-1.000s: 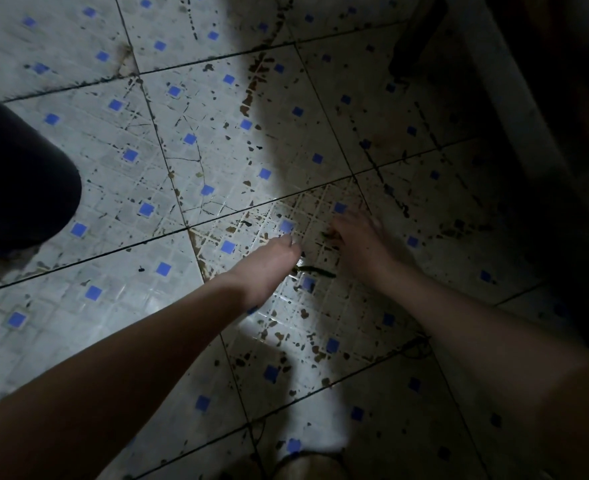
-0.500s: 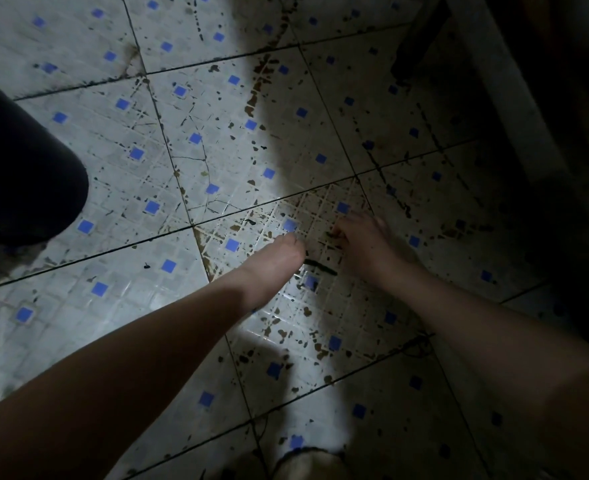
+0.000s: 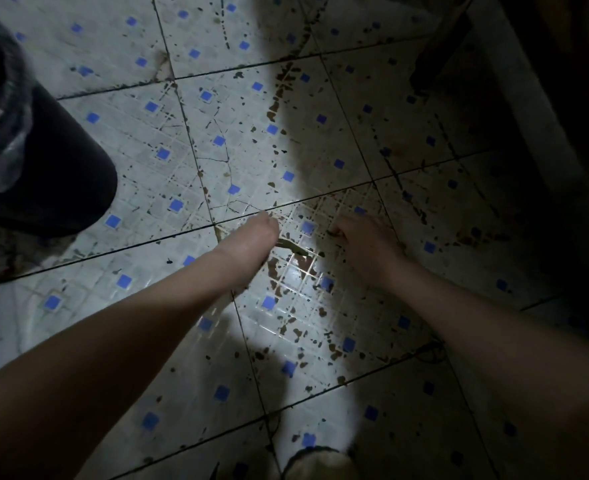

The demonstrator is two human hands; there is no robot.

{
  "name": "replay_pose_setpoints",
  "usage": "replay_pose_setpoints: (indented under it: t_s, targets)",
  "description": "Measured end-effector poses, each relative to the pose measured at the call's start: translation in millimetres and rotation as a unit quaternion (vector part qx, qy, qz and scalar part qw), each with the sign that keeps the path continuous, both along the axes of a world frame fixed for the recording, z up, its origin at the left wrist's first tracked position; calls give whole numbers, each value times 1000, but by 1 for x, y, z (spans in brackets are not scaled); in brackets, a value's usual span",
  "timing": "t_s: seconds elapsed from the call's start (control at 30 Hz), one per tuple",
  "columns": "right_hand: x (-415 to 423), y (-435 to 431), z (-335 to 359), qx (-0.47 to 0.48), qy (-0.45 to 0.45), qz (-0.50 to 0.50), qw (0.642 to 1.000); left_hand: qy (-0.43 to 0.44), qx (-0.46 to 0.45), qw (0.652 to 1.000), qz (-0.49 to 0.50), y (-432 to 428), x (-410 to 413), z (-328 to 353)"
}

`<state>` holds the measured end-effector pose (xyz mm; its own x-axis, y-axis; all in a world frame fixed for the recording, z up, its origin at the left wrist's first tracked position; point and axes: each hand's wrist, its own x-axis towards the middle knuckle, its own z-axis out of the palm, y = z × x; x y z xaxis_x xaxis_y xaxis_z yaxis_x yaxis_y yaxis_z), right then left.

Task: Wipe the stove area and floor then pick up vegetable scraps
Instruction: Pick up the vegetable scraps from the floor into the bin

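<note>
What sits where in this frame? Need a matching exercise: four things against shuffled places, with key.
Things
1. left hand
2. right hand
3. green scrap
4. dark container

Places
A. far left edge of the view, clear plastic at its top
B. lying on the floor between the two hands
C. right of the scrap, in the dimmer area
D. left of the scrap, in the lit patch

Pairs: 1-D, 2-C, 3-B, 4-A
</note>
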<state>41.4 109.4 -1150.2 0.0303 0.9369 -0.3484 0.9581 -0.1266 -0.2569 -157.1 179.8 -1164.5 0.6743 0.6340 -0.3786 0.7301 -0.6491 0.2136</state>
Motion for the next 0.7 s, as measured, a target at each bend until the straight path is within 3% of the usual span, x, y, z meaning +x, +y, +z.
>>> replay_pose_setpoints:
  t_s: [0.2,0.3,0.7]
  targets:
    - [-26,12,1,53,44,27,997,23,24,999,43,11,-37,4]
    - [-44,22,-5,39,62,-17,997,24,29,997,61,16,-56,6]
    - [-96,73,-25,47,14,6,999,-20,16,985,170,22,-118,14]
